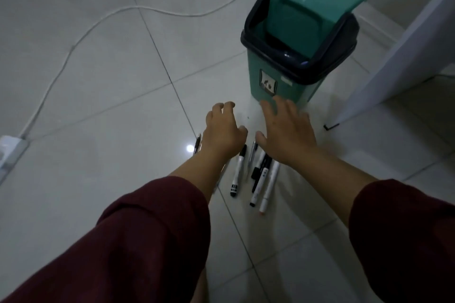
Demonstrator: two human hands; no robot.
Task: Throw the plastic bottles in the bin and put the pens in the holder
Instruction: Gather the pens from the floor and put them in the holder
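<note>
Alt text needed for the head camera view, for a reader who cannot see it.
Two empty, open hands, left hand and right hand, reach out above pens and markers lying on a tiled floor. Beyond them stands a green bin, its swing lid tilted; a white cable crosses the floor.

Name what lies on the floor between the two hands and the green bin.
Head view: nothing; only bare floor tile separates the left hand and right hand from the bin.

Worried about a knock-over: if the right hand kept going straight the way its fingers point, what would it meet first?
Probably the green bin. The right hand is open, its fingers pointing at the bin's base and already overlapping it in the picture, though depth is unclear. Nothing else shows between them.
</note>
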